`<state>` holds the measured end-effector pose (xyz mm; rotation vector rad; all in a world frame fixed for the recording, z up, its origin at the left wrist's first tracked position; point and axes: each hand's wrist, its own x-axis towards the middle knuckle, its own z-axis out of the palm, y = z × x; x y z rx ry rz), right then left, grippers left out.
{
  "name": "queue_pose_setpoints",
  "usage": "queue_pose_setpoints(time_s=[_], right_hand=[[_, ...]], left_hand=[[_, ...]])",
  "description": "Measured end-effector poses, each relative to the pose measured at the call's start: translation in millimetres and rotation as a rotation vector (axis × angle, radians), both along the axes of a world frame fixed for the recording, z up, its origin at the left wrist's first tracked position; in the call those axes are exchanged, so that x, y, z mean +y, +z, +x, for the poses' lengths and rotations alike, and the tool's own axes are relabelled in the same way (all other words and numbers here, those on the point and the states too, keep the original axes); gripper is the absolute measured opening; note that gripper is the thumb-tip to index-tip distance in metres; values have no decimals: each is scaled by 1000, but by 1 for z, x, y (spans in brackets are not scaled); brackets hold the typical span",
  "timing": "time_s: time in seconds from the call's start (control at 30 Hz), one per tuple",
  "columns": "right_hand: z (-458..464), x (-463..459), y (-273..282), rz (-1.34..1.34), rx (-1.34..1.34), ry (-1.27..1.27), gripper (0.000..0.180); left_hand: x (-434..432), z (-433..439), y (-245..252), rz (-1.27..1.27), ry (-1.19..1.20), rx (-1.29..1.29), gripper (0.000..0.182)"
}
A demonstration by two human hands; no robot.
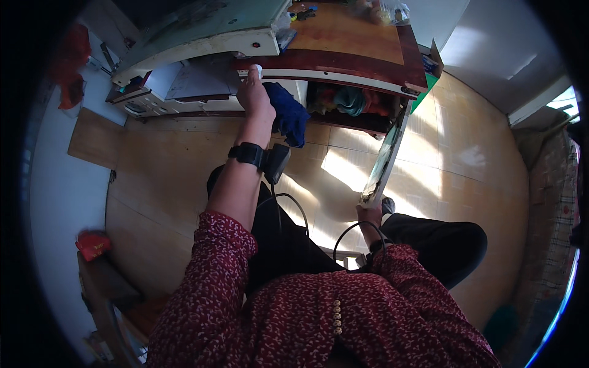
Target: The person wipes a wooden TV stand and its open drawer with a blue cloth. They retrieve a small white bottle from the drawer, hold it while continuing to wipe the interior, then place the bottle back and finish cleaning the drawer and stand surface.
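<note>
My left hand point(256, 97) reaches forward to the cabinet front, gripping a bunched dark blue cloth point(287, 115) that hangs down on its right side. Something white, perhaps a bandage, shows at the thumb tip. Low on the right, my right hand point(369, 215) holds the outer edge of a swung-out cabinet door point(385, 158). That door belongs to a wooden cabinet point(331, 62) with a dark red rim. Inside its open compartment lie crumpled fabrics, among them a teal cloth point(349, 100). The fingers of both hands are partly hidden.
A pale worn panel point(198, 43) juts over the cabinet's left part. Plastic bags point(391, 11) lie on the top. A green container point(424, 92) stands beyond the door. At left are a wooden board point(95, 138) and a red packet point(93, 245). Cables point(301, 209) run from my wrist devices.
</note>
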<state>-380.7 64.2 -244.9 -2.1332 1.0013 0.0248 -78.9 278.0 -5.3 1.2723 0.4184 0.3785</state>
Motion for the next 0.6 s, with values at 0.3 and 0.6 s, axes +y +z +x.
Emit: queue_pose_setpoints(time_s=[0.3, 0.6], right_hand=[[-12, -26, -32, 17, -176, -753, 34], [-35, -65, -63, -496, 689, 158, 35]], left_hand=[[-19, -45, -13, 99, -2, 105, 54], [-30, -31, -23, 133, -116, 76, 51]])
